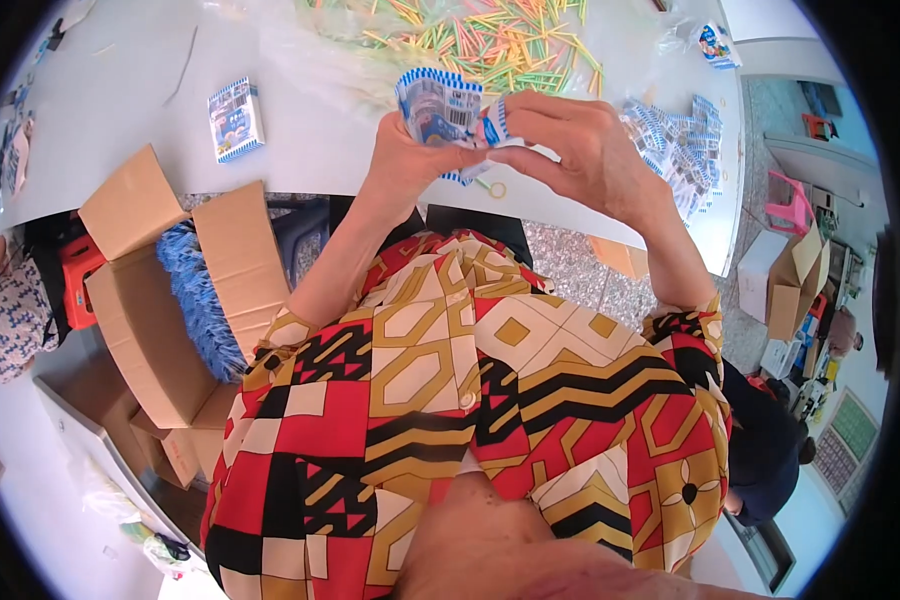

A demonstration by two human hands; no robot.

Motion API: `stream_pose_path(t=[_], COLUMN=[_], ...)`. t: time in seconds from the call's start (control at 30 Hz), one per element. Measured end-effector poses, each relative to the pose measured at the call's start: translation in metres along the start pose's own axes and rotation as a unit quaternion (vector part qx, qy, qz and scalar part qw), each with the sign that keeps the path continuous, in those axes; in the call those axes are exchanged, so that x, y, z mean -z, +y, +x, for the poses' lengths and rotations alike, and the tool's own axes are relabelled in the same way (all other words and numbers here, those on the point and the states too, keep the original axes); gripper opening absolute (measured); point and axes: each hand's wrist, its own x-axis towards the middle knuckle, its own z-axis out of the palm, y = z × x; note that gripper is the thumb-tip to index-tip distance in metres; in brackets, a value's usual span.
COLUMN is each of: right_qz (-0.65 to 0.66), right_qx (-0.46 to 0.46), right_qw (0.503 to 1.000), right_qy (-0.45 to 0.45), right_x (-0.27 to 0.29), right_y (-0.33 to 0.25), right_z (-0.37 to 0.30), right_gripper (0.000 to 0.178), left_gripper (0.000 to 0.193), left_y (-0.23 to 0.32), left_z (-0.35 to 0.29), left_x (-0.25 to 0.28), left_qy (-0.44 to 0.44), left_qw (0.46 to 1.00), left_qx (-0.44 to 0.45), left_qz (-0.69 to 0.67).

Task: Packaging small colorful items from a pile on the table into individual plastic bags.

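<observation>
Over the table's near edge, my left hand [402, 160] grips a small blue-and-white printed plastic packet [438, 108] that has a barcode and a striped top edge. My right hand [580, 150] is closed at the packet's right side, its thumb and fingers pinching there; a bit of coloured print shows between them. Just below the hands, a thin yellowish ring [497, 190] shows on the table. Beyond the packet lies a heap of thin pink, yellow and green sticks [510, 45] on clear plastic. The packet's inside cannot be made out.
A pile of similar packets [675, 150] lies on the table [310, 130] at right. A blue-and-white pack [235, 120] stands at left. An open cardboard box [150, 330] holding blue tinsel-like material is below left. Other people [765, 440] are at both sides.
</observation>
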Motion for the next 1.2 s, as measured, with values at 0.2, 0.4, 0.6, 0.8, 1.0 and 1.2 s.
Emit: stream_pose_path(t=[0.2,0.4,0.6,0.8,1.0,1.2], right_qz=[-0.006,-0.040,-0.027,-0.036,-0.039,0.043], right_qx=[0.004,0.054,-0.004,0.008,-0.029,-0.039], right_qw=[1.000,0.997,1.000,0.998,0.998,0.993], right_qy=[-0.019,0.040,0.010,0.051,0.040,0.099], right_x=[-0.001,-0.009,-0.010,-0.007,-0.001,0.000], right_y=[-0.009,-0.015,-0.022,-0.022,-0.025,-0.014], right_z=[0.005,0.013,0.012,0.016,0.023,0.027], right_gripper=[0.010,0.011,0.012,0.012,0.017,0.015], left_gripper=[0.036,0.035,0.019,0.020,0.026,0.029], left_y=[0.002,0.001,-0.006,-0.008,-0.007,-0.003], left_z=[-0.012,-0.012,-0.011,-0.006,0.001,0.002], left_x=[0.004,0.008,0.002,-0.005,-0.001,0.006], left_qy=[-0.042,-0.025,0.041,0.042,0.031,0.012], left_qw=[0.997,0.994,0.993,0.994,0.995,0.999], left_qx=[0.020,0.000,-0.079,-0.099,-0.092,-0.052], left_qz=[0.064,0.102,0.074,-0.001,-0.011,-0.007])
